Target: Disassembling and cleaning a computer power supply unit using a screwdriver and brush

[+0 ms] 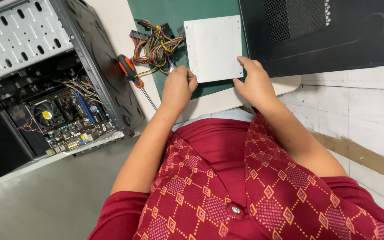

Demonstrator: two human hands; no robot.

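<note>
Both hands are on a flat grey metal box (213, 48), the power box of a computer, which lies on a green mat (156, 13) on the table (218, 100). The left hand (178, 86) is curled and presses against the box's near left corner. The right hand (255, 82) is spread, with its fingers on the near right edge. It looks like the box is being steadied or turned; a good grip on both sides would be needed to lift it. A bunch of coloured wires (156, 46) comes out of its left side. An orange-handled screwdriver (132, 75) lies just beside the wires. The open computer case (54, 80) on the left holds a board with a round fan (46, 114). A black side panel (325, 33) lies on the right.
</note>
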